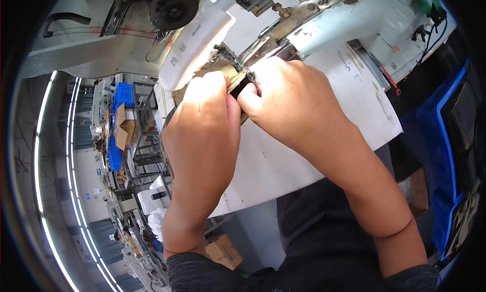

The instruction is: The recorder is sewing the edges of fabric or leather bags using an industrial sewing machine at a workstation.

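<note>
Yellow piece [234,76] by the machine [344,28]

It sits between both hands' fingertips, over the white table [283,163]. Left hand [202,117] touches it; right hand [293,99] curls close beside. Whether either one grips it, I cannot tell.

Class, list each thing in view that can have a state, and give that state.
Left hand: fingers curled, at the yellow piece
Right hand: fingers curled, thumb bent
Yellow piece: partly hidden
Ceiling lights: on
White tabletop: marked with smudges
Black wheel: turning or still, cannot tell
</note>
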The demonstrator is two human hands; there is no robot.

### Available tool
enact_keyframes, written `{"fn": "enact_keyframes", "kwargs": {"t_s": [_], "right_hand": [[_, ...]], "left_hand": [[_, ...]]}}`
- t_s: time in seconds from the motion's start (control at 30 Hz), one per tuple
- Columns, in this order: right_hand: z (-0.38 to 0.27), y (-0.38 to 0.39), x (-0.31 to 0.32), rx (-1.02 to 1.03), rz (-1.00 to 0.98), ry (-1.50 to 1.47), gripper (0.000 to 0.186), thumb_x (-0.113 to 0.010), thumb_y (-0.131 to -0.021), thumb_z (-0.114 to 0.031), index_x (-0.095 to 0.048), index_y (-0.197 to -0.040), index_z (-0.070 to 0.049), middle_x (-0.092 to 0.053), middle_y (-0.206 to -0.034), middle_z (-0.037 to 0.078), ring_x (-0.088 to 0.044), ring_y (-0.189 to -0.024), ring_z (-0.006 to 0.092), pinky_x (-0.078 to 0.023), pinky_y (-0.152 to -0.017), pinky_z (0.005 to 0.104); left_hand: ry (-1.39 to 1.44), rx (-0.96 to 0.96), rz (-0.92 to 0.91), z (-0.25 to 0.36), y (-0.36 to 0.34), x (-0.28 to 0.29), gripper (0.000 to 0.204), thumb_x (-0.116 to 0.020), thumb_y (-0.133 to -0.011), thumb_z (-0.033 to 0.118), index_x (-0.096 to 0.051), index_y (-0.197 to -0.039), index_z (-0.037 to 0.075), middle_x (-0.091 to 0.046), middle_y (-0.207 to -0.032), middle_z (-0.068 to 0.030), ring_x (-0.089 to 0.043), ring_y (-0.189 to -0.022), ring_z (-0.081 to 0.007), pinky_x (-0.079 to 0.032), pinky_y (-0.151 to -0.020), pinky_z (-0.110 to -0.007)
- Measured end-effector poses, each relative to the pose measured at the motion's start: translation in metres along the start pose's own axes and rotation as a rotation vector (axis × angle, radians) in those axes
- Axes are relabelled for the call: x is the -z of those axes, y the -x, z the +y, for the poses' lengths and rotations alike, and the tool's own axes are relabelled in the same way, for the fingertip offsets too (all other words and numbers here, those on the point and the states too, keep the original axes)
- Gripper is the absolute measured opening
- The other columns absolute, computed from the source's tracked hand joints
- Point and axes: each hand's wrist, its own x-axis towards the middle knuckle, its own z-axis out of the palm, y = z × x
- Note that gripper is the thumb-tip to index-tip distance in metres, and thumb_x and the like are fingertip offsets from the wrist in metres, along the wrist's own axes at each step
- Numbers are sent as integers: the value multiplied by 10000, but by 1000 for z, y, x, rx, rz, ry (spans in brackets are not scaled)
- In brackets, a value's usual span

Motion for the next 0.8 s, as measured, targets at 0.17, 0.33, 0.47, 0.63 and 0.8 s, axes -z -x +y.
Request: {"fn": "enact_keyframes", "kwargs": {"t_s": [0.17,0.33,0.47,0.63,0.8], "right_hand": [[-19,4,2,-391,-236,-282,184,-650,-831,-123,-607,-902,41,-696,-806,248,-703,-773,439,-568,-690,492],[-20,19,-10,-440,-163,-322,351,-653,-857,-124,-539,-1108,94,-694,-886,318,-737,-837,459,-612,-751,496],[-24,32,-21,-483,-14,-417,325,-641,-853,-85,-535,-1124,60,-675,-988,310,-706,-921,477,-588,-822,526],[15,29,-19,-463,-63,-811,124,-646,-817,-55,-657,-904,33,-705,-782,150,-687,-699,277,-539,-687,395],[18,34,-4,-467,-134,-969,220,-650,-838,-64,-737,-1002,54,-715,-749,88,-607,-649,100,-497,-647,300]], "left_hand": [[-95,-224,107,-20,7,-5,270,-691,-925,68,-657,-1193,52,-675,-1075,-157,-699,-886,-373,-559,-743,-454],[-55,-110,-82,-3,4,8,332,-654,-917,23,-639,-1247,62,-689,-1063,-168,-706,-892,-406,-564,-768,-456],[-108,-125,-96,-7,5,8,388,-631,-908,-9,-659,-1281,93,-689,-1064,-157,-710,-952,-375,-568,-818,-449],[-280,-389,61,-36,-2,8,370,-667,-879,41,-766,-1229,110,-717,-1189,-108,-688,-1080,-320,-563,-907,-408],[-164,-494,65,-37,-4,6,376,-663,-852,12,-802,-1175,145,-766,-1151,-38,-665,-1064,-266,-560,-930,-365]]}}
